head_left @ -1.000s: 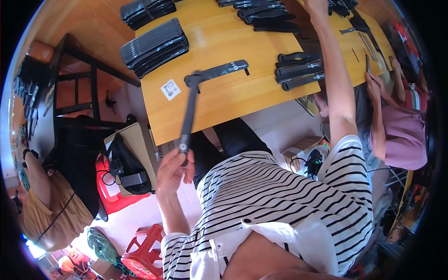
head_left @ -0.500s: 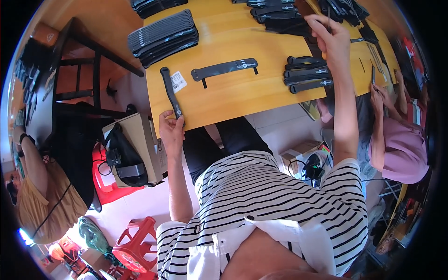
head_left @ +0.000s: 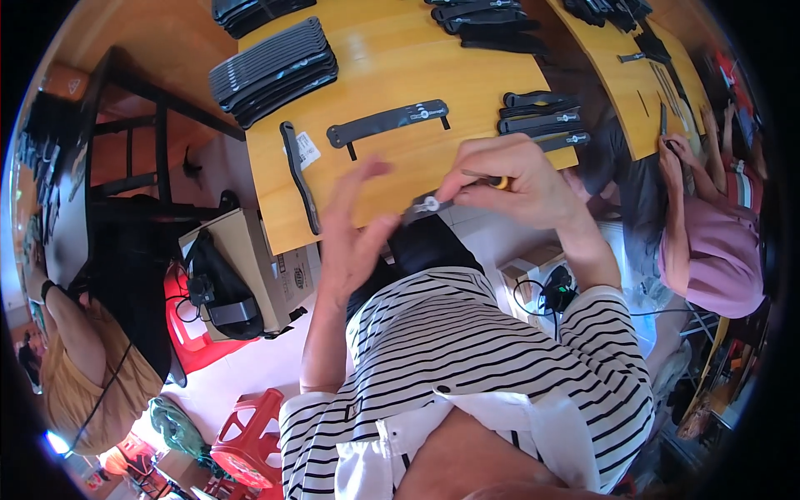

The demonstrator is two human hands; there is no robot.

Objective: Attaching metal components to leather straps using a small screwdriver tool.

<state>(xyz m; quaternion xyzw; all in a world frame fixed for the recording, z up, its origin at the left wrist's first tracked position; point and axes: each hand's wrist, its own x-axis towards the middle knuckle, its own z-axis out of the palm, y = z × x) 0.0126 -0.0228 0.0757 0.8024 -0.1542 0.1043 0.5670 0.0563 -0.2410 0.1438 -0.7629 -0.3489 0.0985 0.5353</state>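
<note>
In front of my body, my right hand (head_left: 521,179) is closed with a slim yellow-handled tool (head_left: 498,181) in its fingers. The same fingers also pinch a black strap (head_left: 423,206) with a pale round mark; the rest of this strap is hidden by the hand. My left hand (head_left: 350,233) is near the strap's free end, fingers apart and smeared by motion; it seems to hold nothing. Another black strap (head_left: 300,179) lies lengthwise at the table's left edge, next to a white label (head_left: 306,148). Farther in, a wider black strap (head_left: 387,123) lies crosswise above two short black strips.
Stacked black straps (head_left: 273,71) fill the table's far left. More straps lie in piles at the far right (head_left: 483,21) and right edge (head_left: 542,121). A cardboard box (head_left: 242,250) and red stool (head_left: 250,437) are on the floor at left. Co-workers sit on both sides.
My right hand has come back from the far right piles toward my body, with a strap and the tool. My left hand has let go of the left-edge strap and moved right.
</note>
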